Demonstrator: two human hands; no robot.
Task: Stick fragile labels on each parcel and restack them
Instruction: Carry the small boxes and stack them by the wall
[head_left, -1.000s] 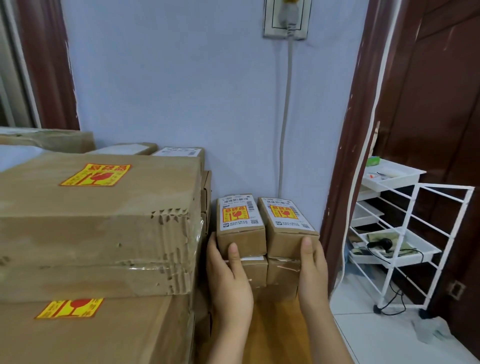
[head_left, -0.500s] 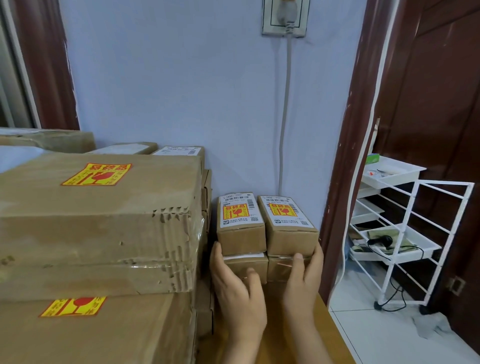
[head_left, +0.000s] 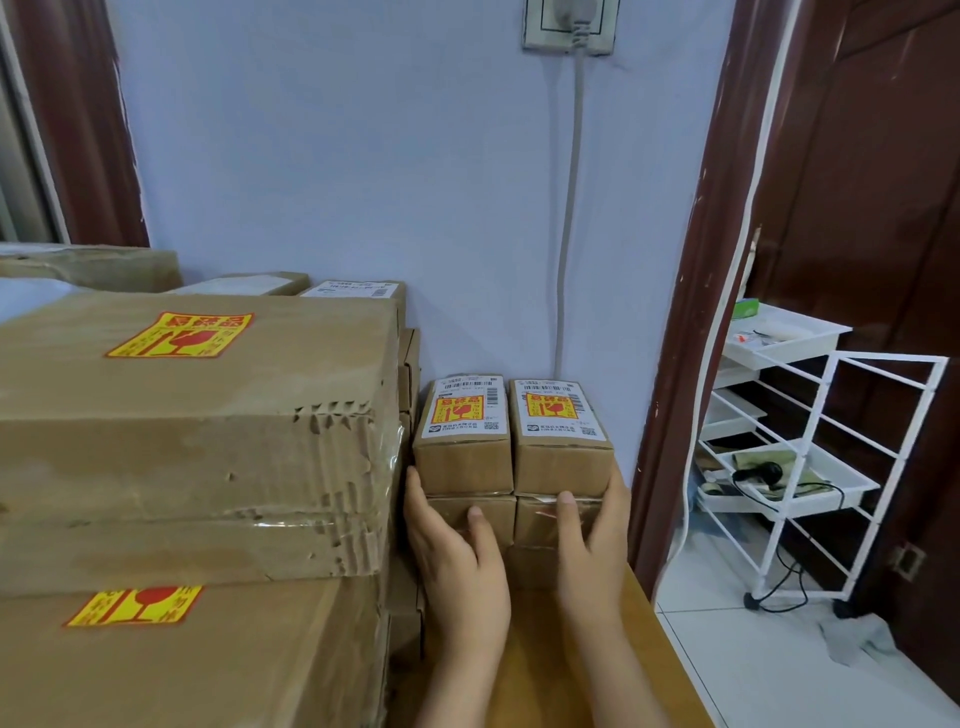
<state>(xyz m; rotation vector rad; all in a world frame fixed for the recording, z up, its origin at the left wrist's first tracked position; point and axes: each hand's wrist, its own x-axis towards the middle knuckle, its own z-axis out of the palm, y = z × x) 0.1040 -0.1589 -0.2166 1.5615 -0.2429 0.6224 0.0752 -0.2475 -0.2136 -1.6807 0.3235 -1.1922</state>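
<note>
Two small brown parcels sit side by side on top of a short stack against the wall, the left small parcel (head_left: 462, 457) and the right small parcel (head_left: 561, 460). Each carries a white shipping label with a yellow-red fragile sticker. Beneath them lies a lower pair of parcels (head_left: 535, 519). My left hand (head_left: 457, 566) presses the left side of that lower pair with straight fingers, thumb on its front. My right hand (head_left: 592, 540) presses the right side the same way. A large parcel (head_left: 208, 441) and the large parcel under it (head_left: 218, 660) at left both bear fragile stickers.
The stack stands on a wooden table (head_left: 623, 654) whose right edge drops to a tiled floor. A white wire rack (head_left: 831, 467) stands to the right, beyond a dark door frame (head_left: 691, 312). A cable (head_left: 569, 208) runs down the wall behind the small parcels.
Both hands came down from the sides of the top pair of small parcels, and now press the sides of the lower pair. The parcels have kept their places.
</note>
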